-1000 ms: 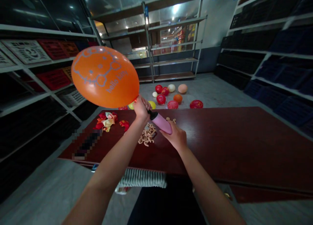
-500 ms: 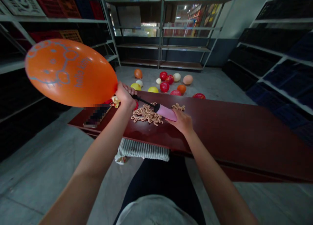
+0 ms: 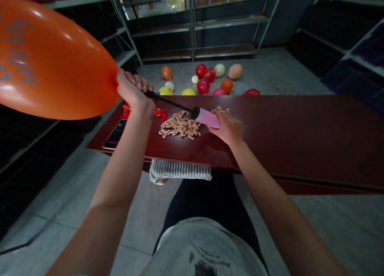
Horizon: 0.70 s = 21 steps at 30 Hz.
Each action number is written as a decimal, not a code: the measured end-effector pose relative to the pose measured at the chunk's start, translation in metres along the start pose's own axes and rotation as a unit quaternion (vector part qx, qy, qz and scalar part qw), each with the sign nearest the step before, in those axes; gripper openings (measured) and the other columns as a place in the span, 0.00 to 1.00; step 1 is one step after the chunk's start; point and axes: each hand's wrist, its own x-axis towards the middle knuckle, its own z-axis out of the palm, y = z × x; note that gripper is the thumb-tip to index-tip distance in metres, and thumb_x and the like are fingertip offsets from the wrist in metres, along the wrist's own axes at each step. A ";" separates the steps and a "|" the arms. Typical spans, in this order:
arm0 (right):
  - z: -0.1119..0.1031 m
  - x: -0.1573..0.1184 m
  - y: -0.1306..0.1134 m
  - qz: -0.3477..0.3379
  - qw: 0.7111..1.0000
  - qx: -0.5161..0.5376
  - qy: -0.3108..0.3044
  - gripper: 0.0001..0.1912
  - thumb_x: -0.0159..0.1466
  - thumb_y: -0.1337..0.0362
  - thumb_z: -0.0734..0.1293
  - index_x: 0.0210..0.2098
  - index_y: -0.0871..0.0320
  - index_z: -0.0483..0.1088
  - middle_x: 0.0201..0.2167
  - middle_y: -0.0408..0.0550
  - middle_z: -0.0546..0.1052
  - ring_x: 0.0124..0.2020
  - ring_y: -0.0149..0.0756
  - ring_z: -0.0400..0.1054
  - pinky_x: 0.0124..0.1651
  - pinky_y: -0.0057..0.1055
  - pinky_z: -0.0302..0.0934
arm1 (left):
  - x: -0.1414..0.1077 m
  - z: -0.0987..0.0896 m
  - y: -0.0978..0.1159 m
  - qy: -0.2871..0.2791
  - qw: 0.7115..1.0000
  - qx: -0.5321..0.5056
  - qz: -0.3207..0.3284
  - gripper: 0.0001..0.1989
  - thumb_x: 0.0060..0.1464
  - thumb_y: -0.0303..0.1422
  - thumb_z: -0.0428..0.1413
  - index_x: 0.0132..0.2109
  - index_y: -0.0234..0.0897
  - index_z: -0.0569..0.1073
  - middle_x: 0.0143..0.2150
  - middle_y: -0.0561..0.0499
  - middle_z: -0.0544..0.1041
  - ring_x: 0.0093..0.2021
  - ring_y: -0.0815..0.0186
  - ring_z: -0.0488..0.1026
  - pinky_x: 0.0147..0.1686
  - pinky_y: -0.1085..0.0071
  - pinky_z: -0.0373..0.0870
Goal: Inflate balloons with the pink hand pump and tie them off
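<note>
A large orange balloon (image 3: 60,64) with blue print fills the upper left, cut off by the frame edge. My left hand (image 3: 133,88) is closed round its neck and the black nozzle end of a hand pump. The pump's thin black rod runs right into its pink barrel (image 3: 210,118), and my right hand (image 3: 226,128) grips that barrel. Beneath the rod, a pile of tan curly pieces (image 3: 180,126) lies on the dark red table (image 3: 294,136). A few more tan pieces (image 3: 221,109) lie behind my right hand.
Red deflated balloons (image 3: 161,114) and a phone (image 3: 115,135) lie at the table's left. Several inflated balloons (image 3: 203,86) rest on the floor beyond. A grey ribbed cloth (image 3: 180,170) hangs at the near edge. Metal shelves (image 3: 228,50) stand behind.
The view has tilted down. The orange balloon looks larger and sits further left and up. My left hand has moved left and up with it; both hands keep their grip.
</note>
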 end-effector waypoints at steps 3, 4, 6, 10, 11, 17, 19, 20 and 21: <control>-0.001 0.000 0.001 0.050 0.999 -0.011 -0.004 0.29 0.60 0.52 0.70 0.58 0.58 0.68 0.50 0.57 0.79 0.43 0.49 0.76 0.41 0.39 0.65 | -0.010 0.030 -0.009 -0.072 0.997 -0.004 0.027 0.23 0.71 0.34 0.42 0.25 0.40 0.46 0.17 0.58 0.44 0.15 0.73 0.46 0.18 0.72 0.46; -0.001 0.001 0.001 0.064 0.998 -0.010 -0.003 0.29 0.61 0.50 0.69 0.57 0.58 0.68 0.47 0.57 0.80 0.41 0.49 0.76 0.40 0.39 0.65 | -0.012 0.040 -0.012 -0.093 0.995 -0.003 0.031 0.23 0.72 0.35 0.42 0.25 0.39 0.46 0.17 0.59 0.44 0.14 0.73 0.46 0.18 0.72 0.45; -0.001 0.002 0.002 0.084 0.996 0.002 0.001 0.30 0.62 0.48 0.67 0.57 0.60 0.69 0.44 0.57 0.81 0.39 0.48 0.76 0.39 0.39 0.64 | -0.017 0.061 -0.023 -0.129 0.991 0.001 0.030 0.24 0.72 0.37 0.41 0.25 0.39 0.45 0.17 0.59 0.43 0.14 0.73 0.44 0.17 0.72 0.43; -0.001 0.004 0.003 0.111 0.993 0.032 0.026 0.29 0.63 0.47 0.65 0.56 0.60 0.69 0.44 0.56 0.81 0.38 0.47 0.76 0.37 0.38 0.63 | -0.036 0.093 -0.059 -0.183 0.983 0.027 -0.002 0.25 0.72 0.38 0.41 0.25 0.40 0.46 0.15 0.59 0.44 0.13 0.73 0.43 0.16 0.71 0.42; -0.001 0.005 0.004 0.121 0.992 0.034 0.033 0.29 0.64 0.46 0.65 0.55 0.59 0.69 0.43 0.56 0.81 0.38 0.47 0.76 0.36 0.38 0.62 | -0.044 0.098 -0.071 -0.189 0.981 0.039 -0.016 0.25 0.72 0.37 0.41 0.24 0.40 0.46 0.14 0.59 0.45 0.12 0.72 0.44 0.15 0.70 0.43; -0.003 0.006 0.005 0.178 0.983 0.029 0.038 0.29 0.64 0.43 0.63 0.53 0.59 0.69 0.41 0.55 0.81 0.36 0.45 0.75 0.34 0.35 0.59 | -0.081 0.108 -0.122 -0.182 0.976 0.099 -0.066 0.24 0.70 0.33 0.43 0.23 0.42 0.48 0.13 0.59 0.47 0.11 0.72 0.47 0.14 0.70 0.44; -0.004 0.007 0.004 0.180 0.982 0.032 0.039 0.28 0.64 0.44 0.64 0.53 0.59 0.69 0.41 0.54 0.81 0.36 0.45 0.75 0.33 0.35 0.59 | -0.082 0.107 -0.124 -0.183 0.976 0.096 -0.067 0.23 0.70 0.34 0.44 0.24 0.42 0.47 0.13 0.60 0.46 0.11 0.73 0.46 0.14 0.71 0.44; -0.004 0.007 0.003 0.177 0.983 0.033 0.041 0.28 0.64 0.44 0.64 0.52 0.59 0.69 0.41 0.54 0.81 0.36 0.45 0.75 0.34 0.35 0.59 | -0.080 0.106 -0.123 -0.187 0.975 0.094 -0.068 0.23 0.70 0.35 0.44 0.25 0.42 0.47 0.14 0.61 0.45 0.11 0.73 0.45 0.15 0.71 0.44; -0.004 0.007 0.003 0.171 0.984 0.035 0.044 0.27 0.64 0.44 0.64 0.52 0.59 0.69 0.41 0.53 0.81 0.36 0.45 0.75 0.34 0.35 0.60 | -0.078 0.104 -0.122 -0.188 0.975 0.094 -0.069 0.23 0.70 0.36 0.44 0.25 0.42 0.47 0.14 0.61 0.45 0.11 0.73 0.45 0.15 0.72 0.44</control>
